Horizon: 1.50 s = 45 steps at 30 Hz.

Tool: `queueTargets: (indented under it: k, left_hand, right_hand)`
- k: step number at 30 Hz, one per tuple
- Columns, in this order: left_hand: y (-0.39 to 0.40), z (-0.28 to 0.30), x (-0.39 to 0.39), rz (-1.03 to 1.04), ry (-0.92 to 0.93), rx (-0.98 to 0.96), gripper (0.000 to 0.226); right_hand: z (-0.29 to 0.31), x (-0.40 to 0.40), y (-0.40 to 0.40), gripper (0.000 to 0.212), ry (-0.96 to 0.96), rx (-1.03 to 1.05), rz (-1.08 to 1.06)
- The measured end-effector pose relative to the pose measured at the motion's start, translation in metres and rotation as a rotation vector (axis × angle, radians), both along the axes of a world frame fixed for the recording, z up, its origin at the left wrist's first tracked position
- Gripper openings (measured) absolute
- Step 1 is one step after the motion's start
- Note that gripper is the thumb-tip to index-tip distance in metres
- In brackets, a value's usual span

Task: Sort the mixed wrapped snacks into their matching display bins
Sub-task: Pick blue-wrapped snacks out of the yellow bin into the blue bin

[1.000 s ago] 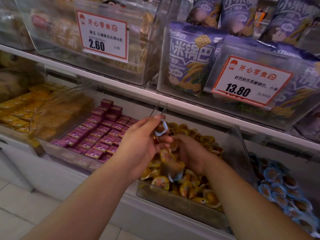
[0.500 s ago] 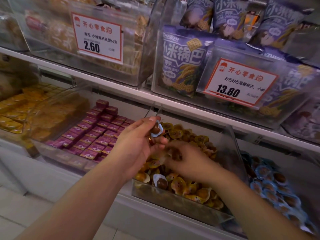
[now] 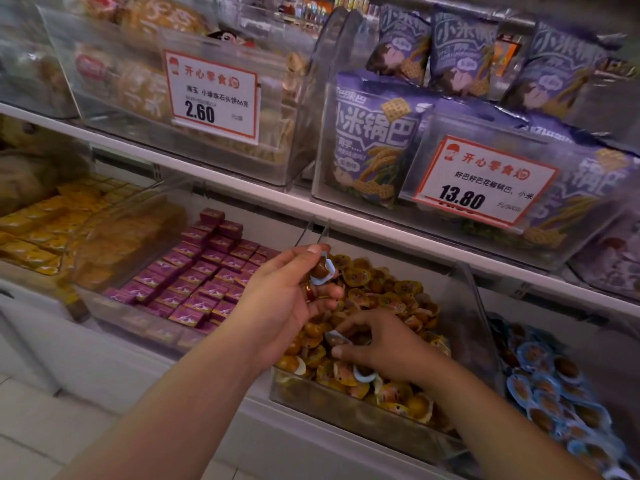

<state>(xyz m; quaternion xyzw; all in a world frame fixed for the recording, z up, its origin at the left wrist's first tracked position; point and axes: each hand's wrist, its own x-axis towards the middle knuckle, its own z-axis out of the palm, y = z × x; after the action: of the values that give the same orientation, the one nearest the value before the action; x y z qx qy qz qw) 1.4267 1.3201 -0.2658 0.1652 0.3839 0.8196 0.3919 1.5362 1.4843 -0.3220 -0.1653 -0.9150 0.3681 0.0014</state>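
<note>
Our right hand (image 3: 384, 348) digs into the clear bin (image 3: 349, 407) of yellow-wrapped snacks (image 3: 391, 303), fingers pinching a blue-rimmed snack (image 3: 336, 338). Just beyond, our left hand (image 3: 287, 299) grips another blue-rimmed piece (image 3: 321, 271) above that bin; the blue-wrapped bin (image 3: 554, 386) sits right.

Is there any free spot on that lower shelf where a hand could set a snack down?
Hardly: every bin is full. Bare room shows only behind the purple boxes, against the back wall, and above the yellow-wrapped bin under the shelf edge.

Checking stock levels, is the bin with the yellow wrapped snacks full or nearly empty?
Fairly full: yellow-wrapped snacks are heaped across the clear bin, back to front.
</note>
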Motion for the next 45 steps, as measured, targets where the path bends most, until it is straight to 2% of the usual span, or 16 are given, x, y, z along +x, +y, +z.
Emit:
queueTargets:
  k: [5,9,11,13,16,18,20,24,28,32,34,36,40,41,44,45]
  left_hand:
    - [0.0,0.0,0.002,0.002,0.034,-0.016,0.021]
    - [0.002,-0.006,0.004,-0.008,0.19,-0.09,0.016]
    - [0.004,-0.01,0.004,-0.019,0.305,-0.152,0.013]
    - [0.007,-0.018,0.007,-0.016,0.576,-0.297,0.014]
    - [0.011,-0.035,0.017,-0.026,1.091,-0.549,0.016]
    - [0.014,-0.044,0.02,-0.017,1.31,-0.689,0.019]
    - [0.018,-0.049,0.02,0.004,1.418,-0.796,0.023]
    - [0.026,-0.047,0.016,0.081,1.275,-0.795,0.017]
    - [0.031,-0.045,0.011,0.116,1.002,-0.667,0.019]
    - [0.033,-0.045,0.011,0.108,0.865,-0.572,0.016]
    - [0.034,-0.044,0.011,0.138,0.805,-0.526,0.016]
    - [0.034,-0.042,0.013,0.2,0.775,-0.482,0.017]
    - [0.036,-0.038,0.028,0.286,0.757,-0.394,0.012]
    - [0.037,-0.037,0.035,0.298,0.787,-0.367,0.011]
    - [0.038,-0.036,0.064,0.298,1.023,-0.344,0.015]
    - [0.039,-0.036,0.073,0.285,1.094,-0.34,0.02]
  right_hand:
    - [0.009,0.017,0.003,0.014,0.024,0.167,-0.023]
    - [0.027,0.033,0.012,0.004,0.175,0.179,-0.262]
    - [0.032,0.038,0.01,0.007,0.163,0.248,-0.276]
    - [0.032,0.041,0.001,0.006,0.086,0.274,-0.159]
    - [0.021,0.038,-0.014,0.036,-0.079,0.432,0.006]
    - [0.013,0.029,-0.018,0.046,-0.141,0.555,0.006]
    - [0.007,0.016,-0.02,0.052,-0.172,0.607,-0.025]
    - [0.002,-0.009,-0.01,0.055,-0.299,0.63,-0.03]
    - [-0.003,-0.016,-0.008,0.053,-0.197,0.646,0.031]
    - [-0.005,-0.007,-0.005,0.042,-0.097,0.467,-0.071]
    - [0.004,0.001,-0.008,0.025,0.062,0.272,-0.192]
    - [0.016,0.014,-0.009,0.021,0.209,0.139,-0.347]
    - [0.038,0.046,-0.02,0.007,0.341,-0.113,-0.453]
    - [0.04,0.052,-0.025,0.015,0.372,-0.306,-0.471]
    - [0.051,0.068,-0.039,0.024,0.434,-1.092,-0.444]
    - [0.054,0.073,-0.041,0.027,0.438,-1.256,-0.403]
